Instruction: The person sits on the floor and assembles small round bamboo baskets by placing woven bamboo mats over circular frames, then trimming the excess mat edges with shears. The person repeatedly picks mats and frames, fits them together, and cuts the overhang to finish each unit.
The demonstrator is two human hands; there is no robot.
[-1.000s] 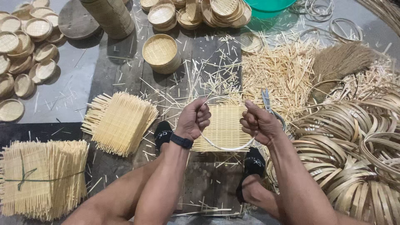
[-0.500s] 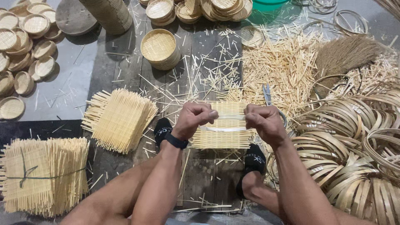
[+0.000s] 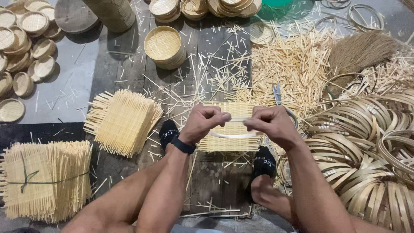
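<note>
Hands meet over our feet: our left hand (image 3: 202, 123) and right hand (image 3: 271, 125) each pinch closed on the thin bamboo hoop (image 3: 235, 135), pressed against the woven bamboo mat (image 3: 228, 142).

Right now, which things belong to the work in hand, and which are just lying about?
In hand:
- left hand and right hand, each closed on the thin bamboo hoop
- square woven mat under the hoop

Lying about:
- stack of woven mats
- tied mat bundle
- scissors
- finished round basket
- pile of bamboo rings
</note>
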